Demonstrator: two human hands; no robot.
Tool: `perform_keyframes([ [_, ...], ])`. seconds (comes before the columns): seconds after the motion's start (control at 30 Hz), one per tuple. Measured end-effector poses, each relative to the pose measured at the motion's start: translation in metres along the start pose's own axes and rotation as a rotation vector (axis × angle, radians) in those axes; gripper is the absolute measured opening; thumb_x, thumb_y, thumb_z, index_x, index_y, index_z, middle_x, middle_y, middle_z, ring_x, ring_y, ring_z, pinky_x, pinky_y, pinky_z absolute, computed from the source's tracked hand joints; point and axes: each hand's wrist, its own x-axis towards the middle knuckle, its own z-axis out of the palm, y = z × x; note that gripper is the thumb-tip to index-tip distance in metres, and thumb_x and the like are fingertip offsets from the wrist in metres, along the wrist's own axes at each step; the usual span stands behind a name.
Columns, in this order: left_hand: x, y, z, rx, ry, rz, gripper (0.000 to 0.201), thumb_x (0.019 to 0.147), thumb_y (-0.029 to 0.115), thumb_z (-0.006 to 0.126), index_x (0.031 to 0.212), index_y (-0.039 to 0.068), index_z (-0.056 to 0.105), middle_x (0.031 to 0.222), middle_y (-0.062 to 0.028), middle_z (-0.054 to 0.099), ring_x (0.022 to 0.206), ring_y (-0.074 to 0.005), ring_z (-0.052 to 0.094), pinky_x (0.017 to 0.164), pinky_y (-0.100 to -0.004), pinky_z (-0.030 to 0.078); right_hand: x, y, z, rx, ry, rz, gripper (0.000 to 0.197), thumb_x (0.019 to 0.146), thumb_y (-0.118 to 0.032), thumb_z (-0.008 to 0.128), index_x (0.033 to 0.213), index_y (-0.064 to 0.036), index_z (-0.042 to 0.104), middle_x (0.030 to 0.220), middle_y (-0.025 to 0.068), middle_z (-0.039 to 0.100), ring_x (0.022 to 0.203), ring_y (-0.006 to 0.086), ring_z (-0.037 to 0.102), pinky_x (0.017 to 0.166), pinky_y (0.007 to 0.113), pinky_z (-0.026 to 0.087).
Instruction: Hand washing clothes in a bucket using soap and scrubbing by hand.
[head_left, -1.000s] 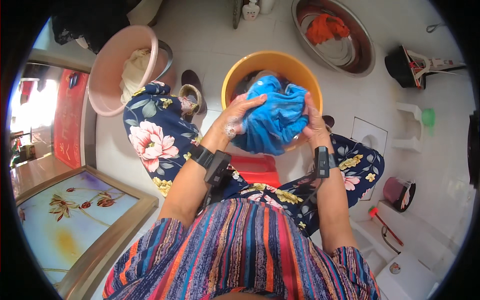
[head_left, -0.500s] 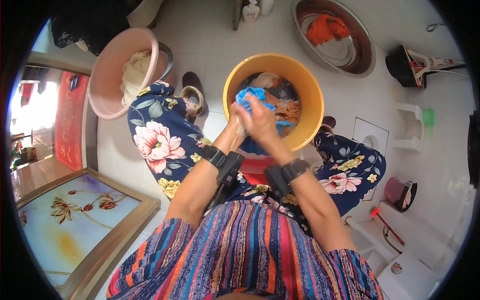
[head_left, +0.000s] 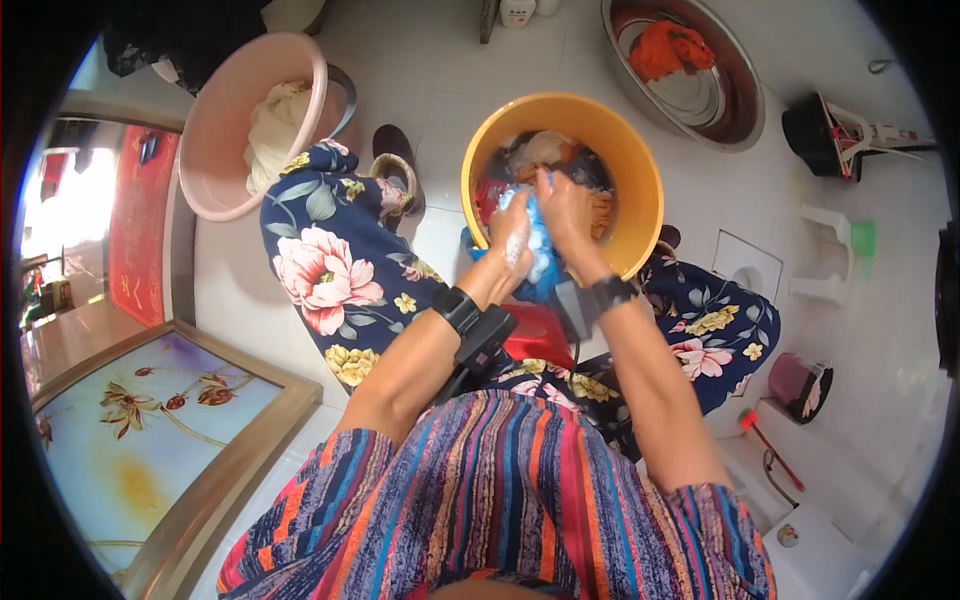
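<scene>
Over the near part of a yellow basin (head_left: 642,150), my left hand (head_left: 514,235) and my right hand (head_left: 568,213) are closed on a wet blue cloth (head_left: 541,250). Suds whiten the cloth and the back of my left hand. The blue cloth runs between both hands and hangs down toward the basin's near rim. Dark water fills the basin, with a pale cloth (head_left: 549,148), an orange-brown cloth (head_left: 602,212) and dark cloths soaking in it. A bit of red cloth (head_left: 488,197) shows at its left side.
A pink tub (head_left: 200,150) with a cream cloth (head_left: 275,135) stands at far left. At far right sits a metal basin (head_left: 752,100) holding an orange cloth (head_left: 672,52). My floral-trousered knees flank the yellow basin. A framed picture (head_left: 150,430) lies at near left; a white stool (head_left: 825,250) is right.
Both hands have drawn a little nearer to me with the blue cloth, which now stretches lower between them. The view has shifted slightly, and more of the pale cloth shows.
</scene>
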Motion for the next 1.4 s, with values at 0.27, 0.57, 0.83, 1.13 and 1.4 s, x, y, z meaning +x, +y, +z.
perform_keyframes([
  [0.27, 0.037, -0.026, -0.024, 0.016, -0.035, -0.038, 0.029, 0.081, 0.033, 0.056, 0.078, 0.005, 0.06, 0.073, -0.0045, 0.055, 0.053, -0.0131, 0.045, 0.045, -0.0305, 0.033, -0.025, -0.026, -0.008, -0.043, 0.05, 0.027, 0.032, 0.084, -0.03, 0.052, 0.069, -0.0019, 0.056, 0.062, 0.0263, 0.055, 0.057, 0.0436, 0.055, 0.053, 0.049, 0.045],
  [0.57, -0.022, 0.047, 0.011, -0.038, -0.371, -0.475, 0.047, 0.087, 0.045, 0.05, 0.101, 0.001, 0.056, 0.084, -0.0092, 0.063, 0.079, -0.0216, 0.063, 0.068, -0.0377, 0.053, -0.019, 0.039, -0.044, 1.807, -0.575, 0.865, 0.05, 0.085, -0.048, 0.051, 0.102, -0.0011, 0.059, 0.096, 0.0083, 0.063, 0.083, 0.0197, 0.062, 0.078, 0.035, 0.05],
  [0.83, 0.0, 0.04, -0.003, 0.395, -0.484, -0.139, 0.032, 0.085, 0.03, 0.059, 0.095, 0.0, 0.056, 0.085, -0.0079, 0.06, 0.073, -0.0155, 0.059, 0.064, -0.0293, 0.05, -0.006, 0.101, -0.058, 1.595, -0.168, 0.673, 0.024, 0.075, -0.005, 0.067, 0.097, -0.001, 0.059, 0.089, 0.0052, 0.062, 0.079, 0.0173, 0.061, 0.074, 0.031, 0.05],
  [1.13, 0.01, 0.003, -0.011, 0.205, -0.265, 0.147, 0.021, 0.09, 0.026, 0.051, 0.093, 0.005, 0.054, 0.077, -0.0015, 0.054, 0.069, -0.0105, 0.051, 0.06, -0.0277, 0.044, -0.017, -0.004, -0.021, 0.315, -0.103, 0.022, 0.025, 0.072, -0.013, 0.054, 0.093, -0.0039, 0.047, 0.077, 0.0192, 0.056, 0.074, 0.0364, 0.057, 0.069, 0.041, 0.045],
  [1.4, 0.026, -0.009, -0.038, -0.25, -0.419, -0.131, 0.018, 0.089, 0.028, 0.05, 0.086, 0.012, 0.056, 0.076, -0.0007, 0.058, 0.065, -0.0133, 0.057, 0.061, -0.0276, 0.048, -0.04, -0.058, -0.036, 0.287, -0.016, -0.208, 0.032, 0.073, -0.034, 0.065, 0.068, -0.0041, 0.055, 0.067, 0.0133, 0.057, 0.063, 0.0306, 0.058, 0.055, 0.04, 0.045],
])
